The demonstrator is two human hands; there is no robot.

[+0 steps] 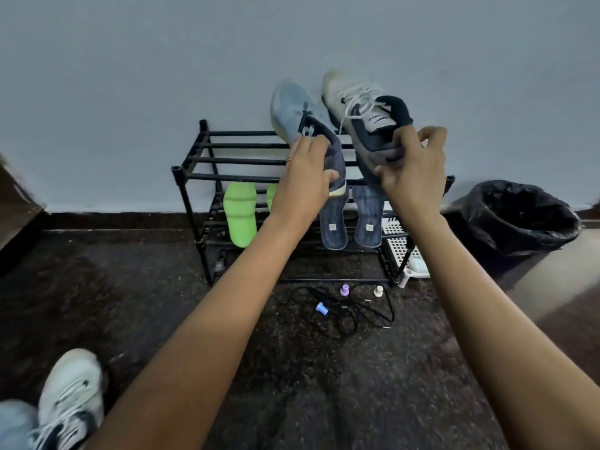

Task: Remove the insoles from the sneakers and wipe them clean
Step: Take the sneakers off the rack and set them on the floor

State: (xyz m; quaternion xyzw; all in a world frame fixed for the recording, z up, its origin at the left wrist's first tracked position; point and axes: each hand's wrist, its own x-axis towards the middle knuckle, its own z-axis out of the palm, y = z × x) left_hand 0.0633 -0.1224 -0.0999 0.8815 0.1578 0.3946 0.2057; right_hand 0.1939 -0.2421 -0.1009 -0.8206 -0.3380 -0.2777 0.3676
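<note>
— Mid-frame, above the black rack (233,160)?
— Gripping a pale-blue sneaker (289,102) by its navy heel with the left hand (303,180), fingers curled round it.
— And with the right hand (412,170)?
— Pinching the navy collar of a white laced sneaker (354,99), toe up.
— Insoles?
— Leaning inside the rack, below the hands: blue insoles (333,222), each with a small pale square tag; green insoles (240,216) further left.

A matt black metal-looking rack (207,160) is seen. Woven cloth uppers are shown on the blue sneaker (292,105) and white sneaker (344,92). Crinkled glossy plastic lines the bin (519,216).
</note>
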